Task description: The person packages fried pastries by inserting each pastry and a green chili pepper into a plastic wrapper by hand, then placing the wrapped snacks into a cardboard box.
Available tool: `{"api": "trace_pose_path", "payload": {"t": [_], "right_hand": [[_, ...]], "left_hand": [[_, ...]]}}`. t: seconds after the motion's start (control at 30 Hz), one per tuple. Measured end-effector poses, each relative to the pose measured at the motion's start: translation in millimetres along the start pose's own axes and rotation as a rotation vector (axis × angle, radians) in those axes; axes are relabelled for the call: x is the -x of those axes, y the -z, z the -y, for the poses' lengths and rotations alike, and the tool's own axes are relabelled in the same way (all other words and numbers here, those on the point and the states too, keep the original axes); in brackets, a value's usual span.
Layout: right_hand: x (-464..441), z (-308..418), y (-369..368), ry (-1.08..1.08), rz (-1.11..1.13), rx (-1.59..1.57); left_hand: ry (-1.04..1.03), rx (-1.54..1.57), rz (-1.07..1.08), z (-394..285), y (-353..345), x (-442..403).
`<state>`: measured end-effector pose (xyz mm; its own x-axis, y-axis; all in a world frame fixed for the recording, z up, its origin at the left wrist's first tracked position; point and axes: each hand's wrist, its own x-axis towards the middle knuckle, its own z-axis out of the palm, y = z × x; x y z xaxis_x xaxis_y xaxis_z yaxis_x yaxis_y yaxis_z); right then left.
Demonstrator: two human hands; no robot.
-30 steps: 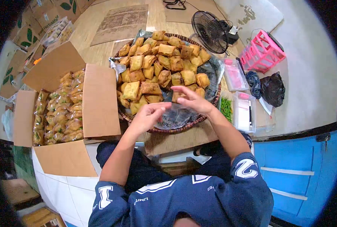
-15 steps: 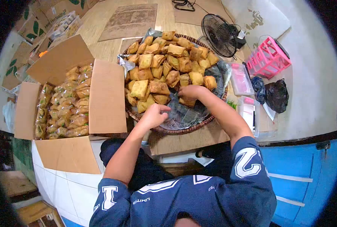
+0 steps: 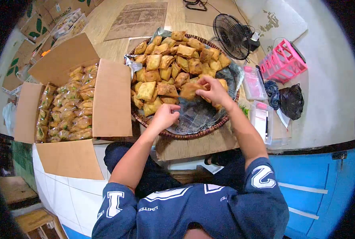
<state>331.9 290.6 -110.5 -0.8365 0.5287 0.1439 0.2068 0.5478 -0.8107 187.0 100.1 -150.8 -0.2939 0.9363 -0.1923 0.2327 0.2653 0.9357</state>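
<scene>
Golden fried pastries (image 3: 153, 61), square and pillow-like, are heaped in a round woven basket (image 3: 211, 131) lined with newspaper (image 3: 193, 117). My right hand (image 3: 216, 93) pinches one fried pastry (image 3: 189, 91) at its right edge, over the front of the heap. The pastry looks slightly blurred. Low at the basket's front left, my left hand (image 3: 165, 117) has its fingers half curled, with a gap between thumb and forefinger and nothing visible in them. It is nearest to the front pastries and the bare newspaper.
Left of the basket, an open cardboard box (image 3: 111, 99) holds many bagged pastries (image 3: 75, 107). A black fan (image 3: 231, 36), a pink plastic basket (image 3: 283, 61), clear plastic containers (image 3: 255, 89) and a black plastic bag (image 3: 291, 100) stand to the right.
My right hand has risen from the newspaper-lined floor of the basket and now shows a pastry in its fingers. My left hand has shifted only slightly.
</scene>
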Motion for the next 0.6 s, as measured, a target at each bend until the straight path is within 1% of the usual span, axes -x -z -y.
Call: {"api": "trace_pose_path", "payload": {"t": [0.03,0.07,0.13,0.2,0.27,0.3,0.33,0.37,0.43,0.47,0.53,0.6], "right_hand": [[3.8,10.8,-3.6,-0.035,-0.065,-0.154],[9.1,20.7,-8.1,-0.034,-0.069,-0.155],[21.4,35.0,-18.7,-0.199,-0.048,-0.714],[31.7,34.4,-25.1,-0.186,-0.043,-0.718],[40.8,34.7,-22.7,-0.227,0.029,-0.723],[44.4,32.6,-21.2,-0.203,0.016,-0.612],[47.4,27.9,-20.3,-0.204,0.016,-0.611],[50.0,22.0,-19.7,-0.17,0.053,-0.519],[54.5,22.0,-17.0,-0.124,0.115,-0.353],[57.7,23.7,-17.0,-0.125,0.116,-0.352],[62.2,35.8,-18.0,-0.069,0.075,-0.068],[62.1,31.8,-25.3,-0.033,0.056,-0.069]], "left_hand": [[-0.04,-0.1,-0.009,-6.9,-1.0,1.3],[-0.08,-0.202,-0.018,-13.4,-1.2,2.4],[-0.046,-0.235,-0.005,-23.5,0.5,5.3],[-0.009,-0.267,0.007,-20.3,0.7,4.9],[0.062,-0.025,0.033,-4.7,0.9,-0.6],[0.062,-0.023,0.033,-4.8,1.9,-0.4],[0.053,0.052,0.064,-5.3,2.7,-0.1],[0.043,0.127,0.094,-6.6,3.1,0.0],[0.048,0.119,0.136,-13.5,3.5,1.2],[0.055,0.11,0.177,-15.5,2.9,1.7],[0.055,0.103,0.172,-13.3,-0.4,0.6],[0.058,0.095,0.17,-8.2,-3.2,-0.7]]}}
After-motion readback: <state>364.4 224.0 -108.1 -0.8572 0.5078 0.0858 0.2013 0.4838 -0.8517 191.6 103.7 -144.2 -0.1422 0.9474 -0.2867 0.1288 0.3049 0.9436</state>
